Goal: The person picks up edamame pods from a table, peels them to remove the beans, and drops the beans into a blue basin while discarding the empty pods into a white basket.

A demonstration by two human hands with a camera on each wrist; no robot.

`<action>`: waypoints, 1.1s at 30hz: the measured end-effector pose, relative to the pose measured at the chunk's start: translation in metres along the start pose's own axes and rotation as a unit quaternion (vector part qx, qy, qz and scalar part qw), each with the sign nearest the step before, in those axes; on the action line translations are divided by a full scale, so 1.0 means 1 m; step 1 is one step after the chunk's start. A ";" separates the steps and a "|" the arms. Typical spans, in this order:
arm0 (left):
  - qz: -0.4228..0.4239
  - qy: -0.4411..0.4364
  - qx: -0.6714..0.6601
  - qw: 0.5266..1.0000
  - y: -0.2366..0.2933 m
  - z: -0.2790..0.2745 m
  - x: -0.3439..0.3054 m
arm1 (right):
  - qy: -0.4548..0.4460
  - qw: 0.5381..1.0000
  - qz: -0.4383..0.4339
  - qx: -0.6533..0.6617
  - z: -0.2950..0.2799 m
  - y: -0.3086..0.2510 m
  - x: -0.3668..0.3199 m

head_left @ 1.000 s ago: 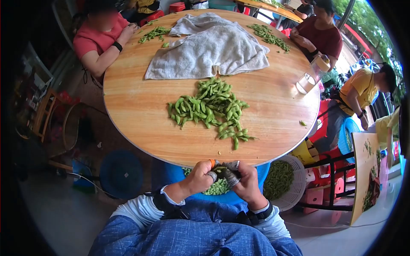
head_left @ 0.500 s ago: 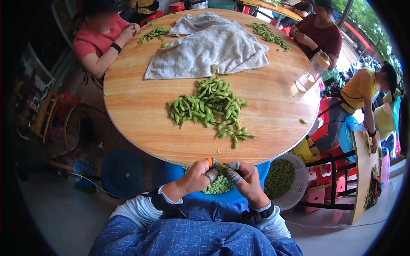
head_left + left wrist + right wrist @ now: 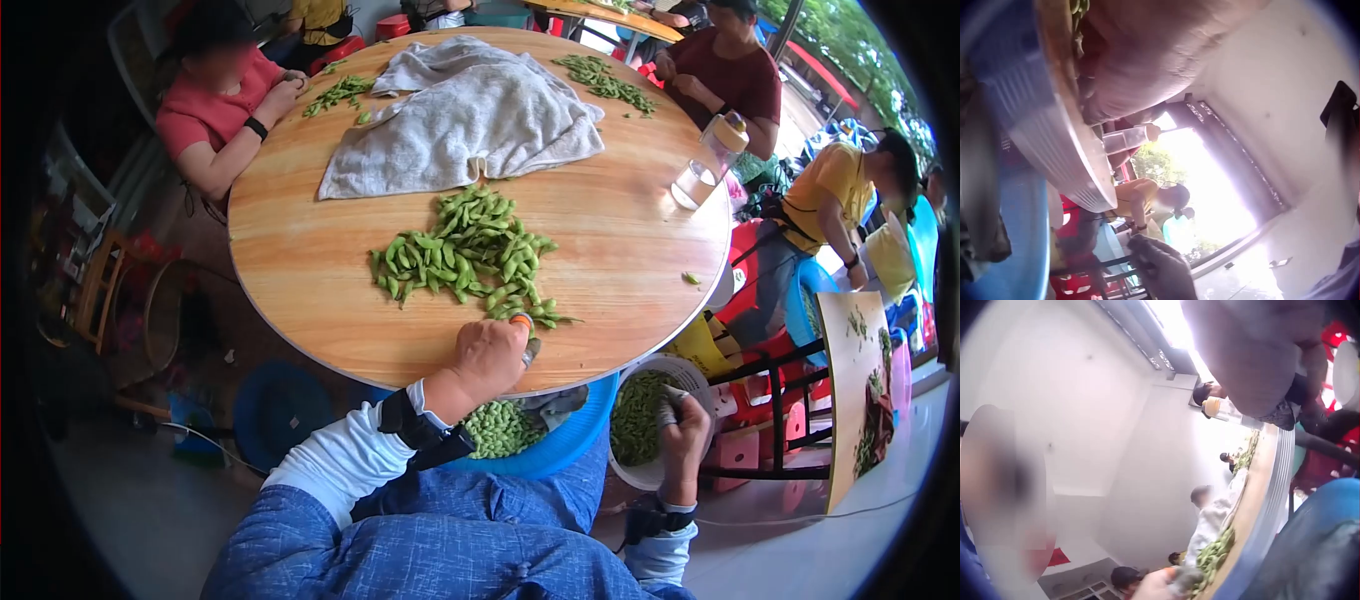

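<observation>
My left hand (image 3: 490,355) reaches over the table's near edge to the pile of green edamame pods (image 3: 460,245). Its thumb and forefinger, wrapped in grey with an orange band, pinch a pod at the pile's near end. In the right wrist view these wrapped fingers (image 3: 1186,581) meet the pods (image 3: 1213,556). My right hand (image 3: 684,440) is off to the right over the white basket (image 3: 705,385) of pods, fingers loosely bent, nothing visible in them. Below the table edge, a blue basin (image 3: 590,420) contains shelled beans (image 3: 500,430) and a grey cloth (image 3: 558,408).
A grey towel (image 3: 470,120) covers the middle of the round wooden table (image 3: 300,270). A clear bottle (image 3: 708,165) stands at its right edge. Other people sit around it with smaller pod piles. A black metal frame (image 3: 775,410) and red stools are at the right.
The two hands were together over the basin, working at a pod. They have parted: the left moved up to the pile, the right out over the white basket. The view has shifted slightly.
</observation>
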State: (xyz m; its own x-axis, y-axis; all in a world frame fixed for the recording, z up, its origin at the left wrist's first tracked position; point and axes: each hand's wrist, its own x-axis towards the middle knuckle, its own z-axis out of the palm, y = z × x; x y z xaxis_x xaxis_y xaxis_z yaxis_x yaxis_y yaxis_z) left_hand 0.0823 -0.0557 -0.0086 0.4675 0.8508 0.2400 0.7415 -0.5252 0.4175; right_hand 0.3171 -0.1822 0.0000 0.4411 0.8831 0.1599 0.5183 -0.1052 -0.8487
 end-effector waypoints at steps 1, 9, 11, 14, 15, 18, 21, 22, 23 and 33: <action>0.001 0.000 0.007 1.000 -0.002 0.001 0.000 | -0.019 0.999 0.012 0.040 0.008 -0.004 -0.001; 0.032 0.005 -0.061 0.998 0.002 -0.032 -0.036 | -0.286 0.796 0.229 0.482 0.085 -0.056 -0.001; 0.056 -0.013 -0.074 0.996 0.003 -0.037 -0.045 | -0.302 0.778 0.260 0.486 0.094 -0.062 0.007; -0.019 -0.060 -0.227 0.972 0.004 -0.038 -0.052 | -0.314 0.781 0.262 0.471 0.098 -0.062 0.011; -0.031 -0.090 -0.259 0.961 0.003 -0.039 -0.050 | -0.322 0.786 0.244 0.469 0.097 -0.062 0.010; -0.015 -0.138 -0.353 0.925 -0.002 -0.036 -0.045 | -0.320 0.796 0.200 0.473 0.096 -0.065 0.005; 0.033 -0.138 -0.435 0.889 -0.006 -0.023 -0.044 | -0.301 0.828 0.152 0.449 0.091 -0.064 0.000; 0.004 -0.161 -0.459 0.874 -0.006 -0.029 -0.046 | -0.294 0.840 0.135 0.435 0.090 -0.064 -0.001; -0.025 -0.184 -0.481 0.857 -0.004 -0.033 -0.047 | -0.290 0.846 0.130 0.428 0.087 -0.066 -0.002; 0.056 -0.091 -0.167 0.980 -0.003 -0.036 -0.062 | -0.340 0.840 0.137 0.401 0.078 -0.070 -0.012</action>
State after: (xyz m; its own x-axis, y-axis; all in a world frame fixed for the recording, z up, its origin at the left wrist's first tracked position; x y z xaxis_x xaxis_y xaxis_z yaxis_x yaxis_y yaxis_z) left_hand 0.0340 -0.1063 0.0072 0.6370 0.7555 0.1532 0.4961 -0.5540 0.6686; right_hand 0.2185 -0.1501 0.0179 -0.1975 0.9615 -0.1909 -0.3139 -0.2465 -0.9169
